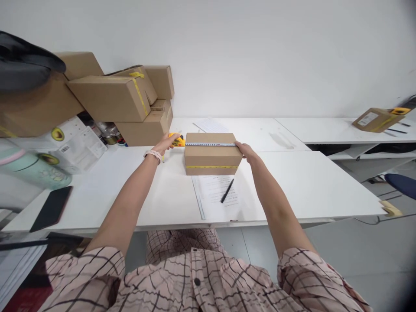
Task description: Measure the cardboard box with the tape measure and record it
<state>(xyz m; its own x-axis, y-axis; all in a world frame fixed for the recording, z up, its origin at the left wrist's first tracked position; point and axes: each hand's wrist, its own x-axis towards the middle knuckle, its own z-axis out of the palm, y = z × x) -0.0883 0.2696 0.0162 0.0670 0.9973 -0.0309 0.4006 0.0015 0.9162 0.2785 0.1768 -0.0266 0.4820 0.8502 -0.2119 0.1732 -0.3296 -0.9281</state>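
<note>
A small cardboard box (211, 158) with a yellow tape band stands on the white table (302, 182). A measuring tape blade (209, 144) is stretched across its top, left to right. My left hand (166, 144) grips the yellow tape measure case (177, 140) at the box's left end. My right hand (245, 151) pinches the tape's end against the box's right top edge. A black pen (227, 190) lies on a printed sheet (216, 197) in front of the box.
Stacked cardboard boxes (123, 99) fill the back left of the table, with white packets (76, 143) and a green bottle (35, 171) nearer. A black phone (52, 208) lies at the left edge. Another box (375, 119) sits on the far right table.
</note>
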